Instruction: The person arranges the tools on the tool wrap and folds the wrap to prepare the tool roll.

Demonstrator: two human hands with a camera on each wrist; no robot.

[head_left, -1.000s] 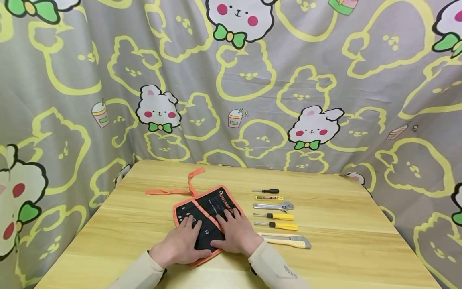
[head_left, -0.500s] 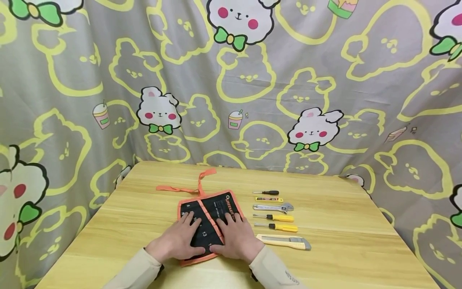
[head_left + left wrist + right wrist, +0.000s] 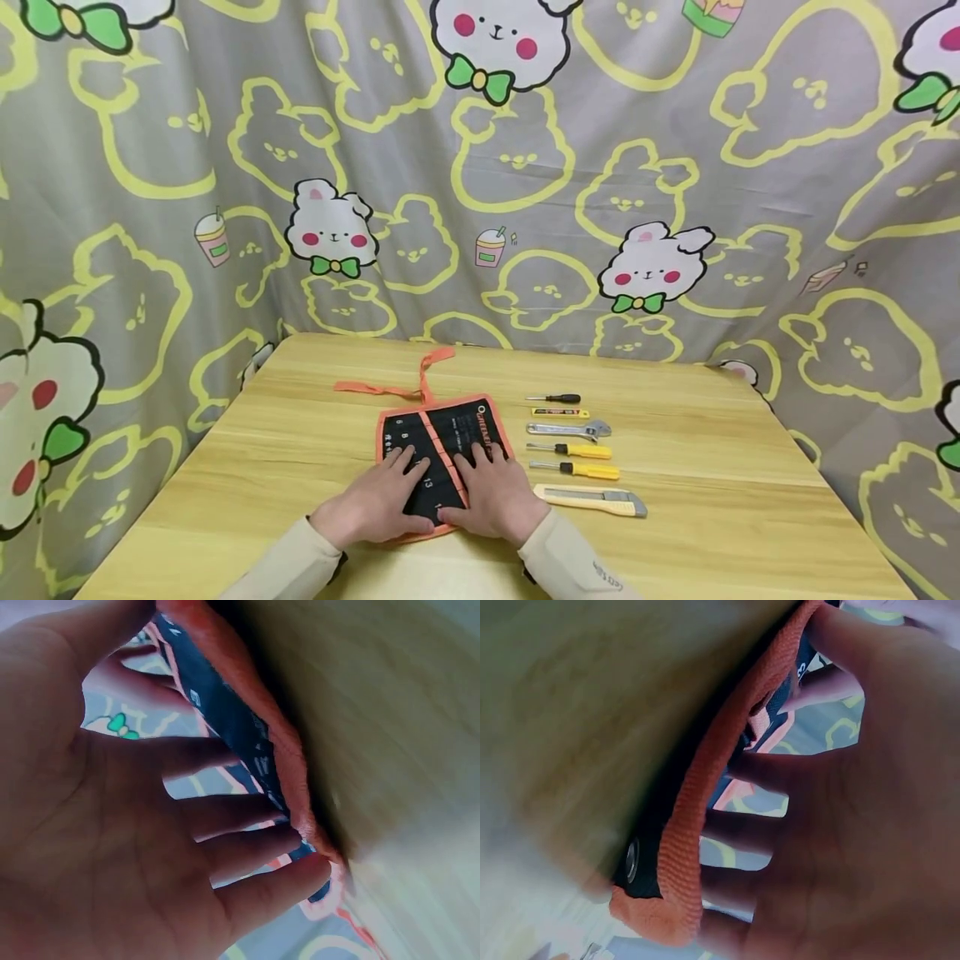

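A black fabric tool pouch point(image 3: 438, 492) with orange trim and white printed numbers lies spread on the table. My left hand point(image 3: 378, 500) rests on its left half, fingers spread and pointing away from me. On the right half rests my right hand point(image 3: 495, 492), its fingers also spread, thumb close to the left thumb. In the left wrist view, the fingertips of the left hand point(image 3: 150, 817) touch the pouch near its orange edge point(image 3: 289, 757). The right wrist view has the right hand point(image 3: 840, 817) against the pouch's orange binding point(image 3: 682, 847), with a metal eyelet at its corner.
Right of the pouch, tools lie in a column: a small black screwdriver point(image 3: 564, 398), a narrow yellow case point(image 3: 558, 412), an adjustable wrench point(image 3: 566, 430), two yellow-handled screwdrivers point(image 3: 588, 451) and a cream utility knife point(image 3: 600, 500). Orange ties point(image 3: 382, 389) trail behind the pouch. A patterned curtain point(image 3: 540, 192) hangs behind.
The pouch has turned clockwise and slid right under my hands, so it lies straighter. Its ties have shifted right with it. Both hands stay on it, and the tools have not moved.
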